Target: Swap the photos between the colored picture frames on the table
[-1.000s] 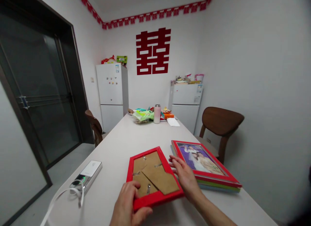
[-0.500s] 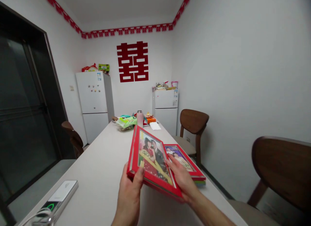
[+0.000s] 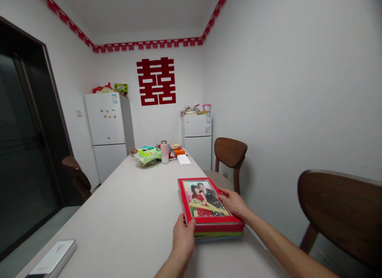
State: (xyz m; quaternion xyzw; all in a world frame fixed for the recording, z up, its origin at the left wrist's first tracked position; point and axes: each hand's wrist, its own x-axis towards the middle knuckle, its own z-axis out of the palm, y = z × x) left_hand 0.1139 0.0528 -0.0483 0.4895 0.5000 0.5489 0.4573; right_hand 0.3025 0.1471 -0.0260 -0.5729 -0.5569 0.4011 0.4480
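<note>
A red-bordered photo frame, with a picture of two people in it, lies face up on top of a stack of frames near the table's right edge. Green and bluish edges show below the red ones. My left hand grips the near left corner, its thumb on the border and its fingers mostly hidden along the side. On the opposite side, my right hand holds the right edge with its fingertips on the border. The red frame beneath is covered except at its near edge.
A pink bottle, a green packet and white paper sit at the far end of the white table. A white boxy device lies at near left. Wooden chairs stand along the right.
Both hands have lowered the tilted photo frame rightward onto the stack, where it now lies flat, covering the other picture. The camera view has shifted slightly.
</note>
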